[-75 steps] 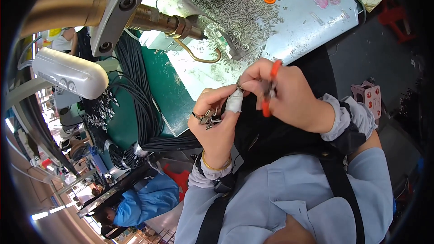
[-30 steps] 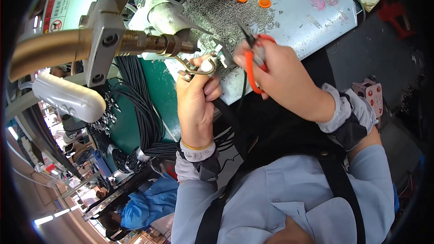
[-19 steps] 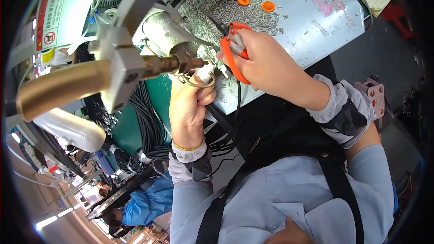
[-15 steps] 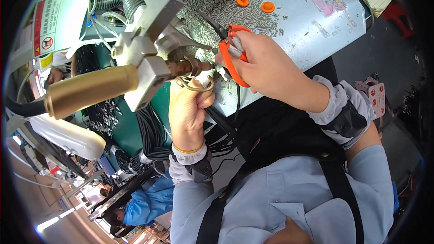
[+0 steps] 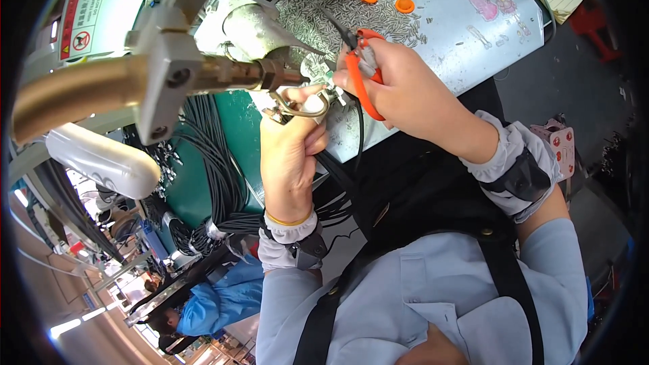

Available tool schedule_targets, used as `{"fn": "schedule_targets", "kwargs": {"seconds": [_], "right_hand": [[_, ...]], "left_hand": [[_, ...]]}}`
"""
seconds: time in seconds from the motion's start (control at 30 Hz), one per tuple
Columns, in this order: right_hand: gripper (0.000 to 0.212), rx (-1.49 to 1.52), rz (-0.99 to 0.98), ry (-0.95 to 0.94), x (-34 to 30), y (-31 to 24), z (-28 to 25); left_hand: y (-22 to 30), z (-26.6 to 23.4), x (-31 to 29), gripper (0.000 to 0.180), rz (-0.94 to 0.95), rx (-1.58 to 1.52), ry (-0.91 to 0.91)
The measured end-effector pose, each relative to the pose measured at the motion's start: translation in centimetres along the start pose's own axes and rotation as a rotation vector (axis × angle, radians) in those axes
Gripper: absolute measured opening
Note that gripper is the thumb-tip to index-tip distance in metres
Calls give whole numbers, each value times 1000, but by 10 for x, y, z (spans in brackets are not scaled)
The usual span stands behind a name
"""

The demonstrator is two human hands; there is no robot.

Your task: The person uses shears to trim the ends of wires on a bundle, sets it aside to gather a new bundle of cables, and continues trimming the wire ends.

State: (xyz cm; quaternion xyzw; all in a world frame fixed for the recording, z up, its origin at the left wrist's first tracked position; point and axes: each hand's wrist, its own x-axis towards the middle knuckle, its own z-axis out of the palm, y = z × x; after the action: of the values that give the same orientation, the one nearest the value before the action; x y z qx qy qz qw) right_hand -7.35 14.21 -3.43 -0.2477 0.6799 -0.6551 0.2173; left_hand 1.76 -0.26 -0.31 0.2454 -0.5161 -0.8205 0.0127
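My right hand (image 5: 416, 91) is closed around orange-handled scissors (image 5: 367, 84), their dark blades pointing up and left over the bench. Its thumb and fingertip come close to a small metallic piece (image 5: 338, 94), and a black cable (image 5: 359, 132) hangs just below. My left hand (image 5: 291, 145) is closed, fingers curled, beside a curved metal hook (image 5: 318, 109). What its fingers pinch is hidden. A brass-coloured tool barrel (image 5: 88, 91) in a metal clamp block (image 5: 169, 71) reaches in from the left, its narrow tip (image 5: 304, 81) just above my left fingers.
Many small metal pins (image 5: 318, 0) lie heaped on the metal bench (image 5: 446, 61). Two orange caps (image 5: 404, 5) rest by them. Bundled black cables (image 5: 213, 176) lie on a green surface (image 5: 240, 118) to the left. A person in blue (image 5: 220, 304) is beyond.
The view has shifted a little. My left hand and the scissors in my right hand sit slightly higher and further right. The brass tool appears higher, its barrel closer to level.
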Motion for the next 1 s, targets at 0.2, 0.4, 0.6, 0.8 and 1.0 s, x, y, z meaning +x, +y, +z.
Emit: {"fn": "schedule_targets", "kwargs": {"seconds": [0.2,0.4,0.6,0.8,1.0], "right_hand": [[18,260,303,-131,-23,-24,-20],[9,-384,-351,-8,-49,-32,-7],[22,-332,-239,-45,-50,-28,-4],[22,-502,-627,80,-49,-14,-2],[24,-592,-881,139,-50,0,-1]], "left_hand": [[-9,18,-31,23,8,4,66],[-29,24,-51,23,210,352,-6],[-36,30,-54,23,267,420,-43],[-22,20,-61,23,28,-66,-77],[-22,23,-63,23,64,-32,-69]]}}
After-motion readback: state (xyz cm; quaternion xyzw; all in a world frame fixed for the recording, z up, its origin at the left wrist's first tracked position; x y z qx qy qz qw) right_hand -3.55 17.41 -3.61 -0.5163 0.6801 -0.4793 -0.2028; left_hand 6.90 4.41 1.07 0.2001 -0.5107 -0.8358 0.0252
